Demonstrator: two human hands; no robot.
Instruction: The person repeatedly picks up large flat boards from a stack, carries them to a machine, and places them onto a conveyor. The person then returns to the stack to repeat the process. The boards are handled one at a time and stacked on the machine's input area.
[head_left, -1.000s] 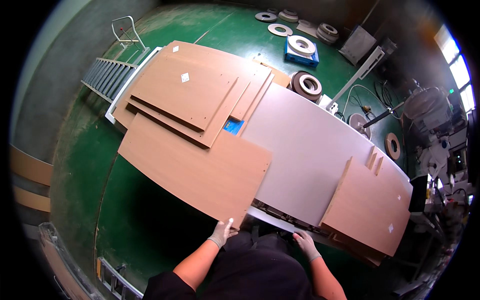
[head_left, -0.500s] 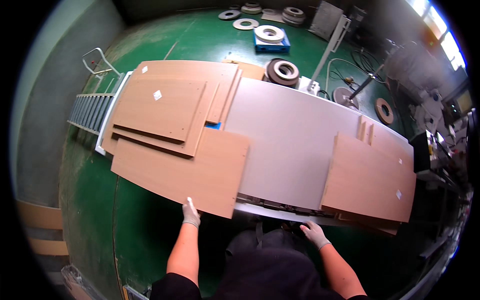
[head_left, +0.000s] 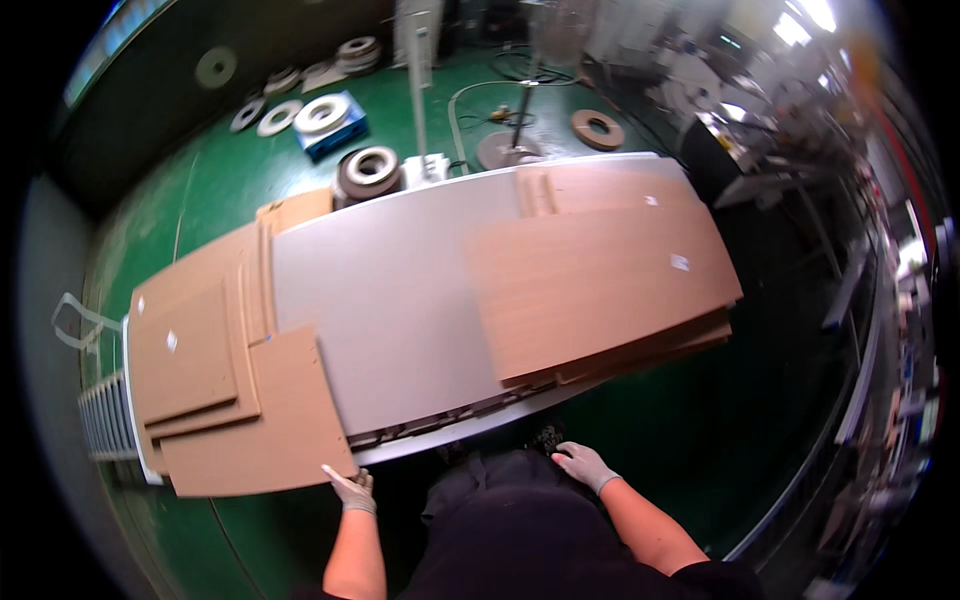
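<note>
My gloved left hand (head_left: 353, 488) grips the near right corner of a brown wood-look panel (head_left: 265, 410), thumb on top and fingers beneath the edge. This panel rests partly on the left part of a long table and juts over its near side. Beyond it lies a stack of similar panels (head_left: 190, 340), the upper ones bearing small white labels. My gloved right hand (head_left: 585, 465) is held in front of my body, fingers extended and nothing in them. Nearest to it, on the table's right part, is another stack of brown panels (head_left: 600, 290).
Between the stacks shows the table's grey top (head_left: 390, 310). Rolls of edge-banding-like strip (head_left: 370, 170) stand behind it, one on a blue box (head_left: 335, 135). A post (head_left: 418, 100), a loose coil (head_left: 597, 130) and cables are at the back. Machinery crowds the right.
The view has turned right, so the table and both stacks sit farther left in the picture. My left hand stays on the panel's near edge; my right hand remains free.
</note>
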